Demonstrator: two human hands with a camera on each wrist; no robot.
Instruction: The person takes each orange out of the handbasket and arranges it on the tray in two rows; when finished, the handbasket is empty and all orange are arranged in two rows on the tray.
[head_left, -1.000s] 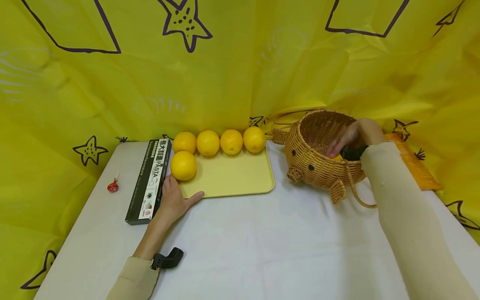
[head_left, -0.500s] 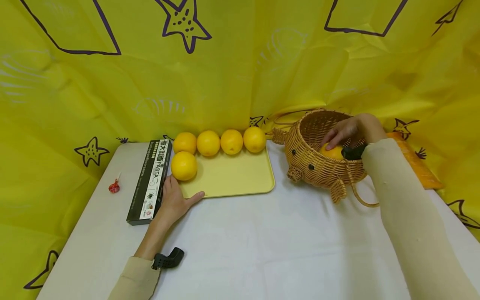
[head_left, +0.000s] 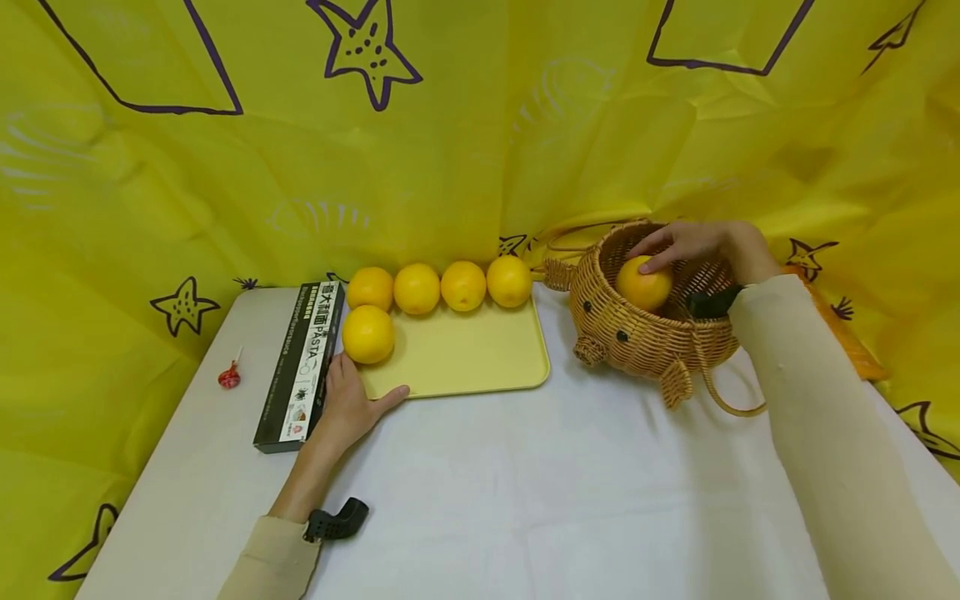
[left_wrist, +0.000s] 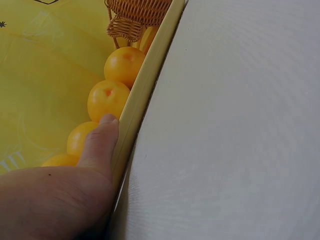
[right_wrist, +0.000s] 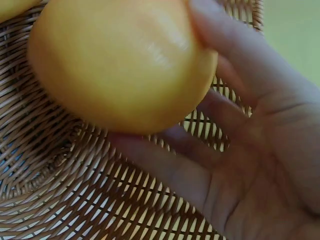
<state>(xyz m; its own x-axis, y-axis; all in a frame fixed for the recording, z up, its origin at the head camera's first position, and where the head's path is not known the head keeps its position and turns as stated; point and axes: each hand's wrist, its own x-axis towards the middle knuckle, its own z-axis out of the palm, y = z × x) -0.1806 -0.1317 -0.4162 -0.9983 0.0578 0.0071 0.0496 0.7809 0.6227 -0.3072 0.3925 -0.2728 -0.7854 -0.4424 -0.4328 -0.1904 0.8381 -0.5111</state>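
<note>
In the head view, my right hand (head_left: 693,240) reaches into the wicker pig basket (head_left: 637,337) at the right and grips an orange (head_left: 643,285) near its rim. The right wrist view shows thumb and fingers around this orange (right_wrist: 120,65), above the woven inside. My left hand (head_left: 351,407) rests at the near left corner of the yellow tray (head_left: 472,354), fingers extended along its left side. In the left wrist view the thumb (left_wrist: 100,145) lies along the tray's rim. Several oranges (head_left: 417,289) stand along the tray's back, and one orange (head_left: 368,334) sits before them at the left.
A black and white pasta box (head_left: 300,367) lies against the tray's left side. Left of it is a red lollipop (head_left: 229,375). An orange packet (head_left: 843,333) lies behind my right forearm. A yellow patterned curtain (head_left: 450,167) hangs behind the white table (head_left: 525,500).
My right hand has lifted the orange from deep in the basket up to its rim, moving slightly left. My left hand stays at the tray's corner.
</note>
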